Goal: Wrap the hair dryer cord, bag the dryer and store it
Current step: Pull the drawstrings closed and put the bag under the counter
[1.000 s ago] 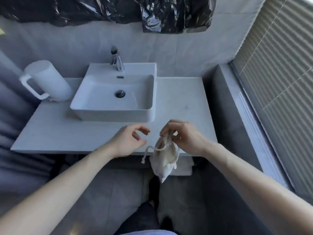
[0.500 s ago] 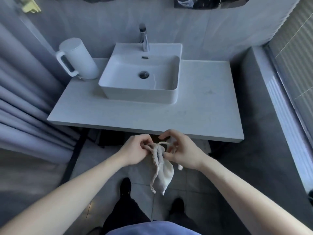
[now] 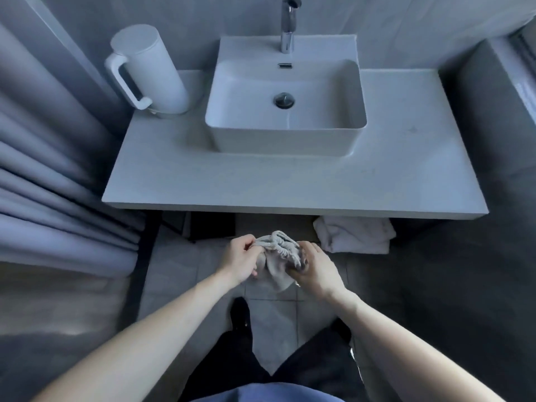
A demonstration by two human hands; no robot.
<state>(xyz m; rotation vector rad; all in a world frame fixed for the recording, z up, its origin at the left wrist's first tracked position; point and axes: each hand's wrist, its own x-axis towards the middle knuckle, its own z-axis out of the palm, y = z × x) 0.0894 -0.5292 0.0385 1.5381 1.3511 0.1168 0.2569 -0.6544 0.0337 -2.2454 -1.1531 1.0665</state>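
Observation:
A small cream drawstring bag (image 3: 277, 264) hangs between my two hands, below the front edge of the vanity counter (image 3: 290, 184). My left hand (image 3: 240, 258) pinches the gathered mouth and cord on the left side. My right hand (image 3: 314, 266) grips the bag's right side, fingers curled round the cloth. The mouth is bunched tight with the drawstring looped on top. The hair dryer and its cord are hidden; whether they are inside the bag I cannot tell.
A white basin (image 3: 285, 111) with a chrome tap (image 3: 287, 27) sits on the counter, a white handled jug (image 3: 148, 71) to its left. Folded white towels (image 3: 355, 233) lie under the counter on the right. Grey curtains (image 3: 52, 184) hang at the left.
My left hand has taken hold of the bag's mouth, joining the right. Both hands and the bag have come down below the counter edge as my view tilted downward.

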